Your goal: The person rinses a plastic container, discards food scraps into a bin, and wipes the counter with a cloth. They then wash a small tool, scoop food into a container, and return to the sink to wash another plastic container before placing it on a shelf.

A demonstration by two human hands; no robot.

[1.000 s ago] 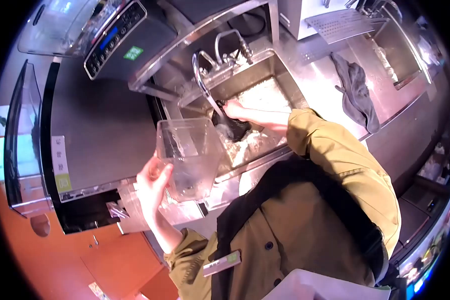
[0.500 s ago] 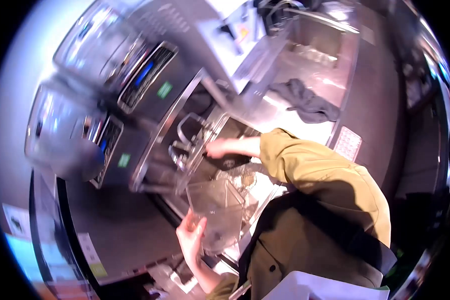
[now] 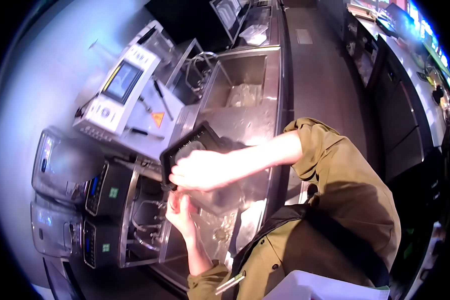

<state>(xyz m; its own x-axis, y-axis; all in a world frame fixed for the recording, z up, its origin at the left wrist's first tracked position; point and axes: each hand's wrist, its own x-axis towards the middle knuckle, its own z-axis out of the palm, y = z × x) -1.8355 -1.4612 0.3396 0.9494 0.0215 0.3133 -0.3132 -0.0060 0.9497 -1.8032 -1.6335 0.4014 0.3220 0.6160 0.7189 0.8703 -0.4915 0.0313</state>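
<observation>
A black rectangular container (image 3: pixel 205 131) is tilted over the metal sink counter. My left hand (image 3: pixel 183 215) grips its lower corner, thumb and fingers closed. Across the container's opening lies my right hand (image 3: pixel 200 171), its fingers curled together near the rim. A grey, rounded item (image 3: pixel 189 149) shows partly beside the right hand's knuckles; what the fingers hold is hidden. Below the hands is a wet sink basin (image 3: pixel 205 240) with a round drain (image 3: pixel 220 234).
A white machine with a screen (image 3: pixel 121 82) stands at upper left, tools on its flat top. Two clear-covered units (image 3: pixel 57 165) (image 3: pixel 55 230) are at left. Faucets (image 3: pixel 147 225) rise beside the basin. Another sink (image 3: pixel 242 75) lies farther up, with a walkway floor (image 3: pixel 310 70) to the right.
The view has turned and shifted toward the far sink. My hands have come together at a black container. The clear container is no longer distinct in my left hand; the right hand has left the faucet area.
</observation>
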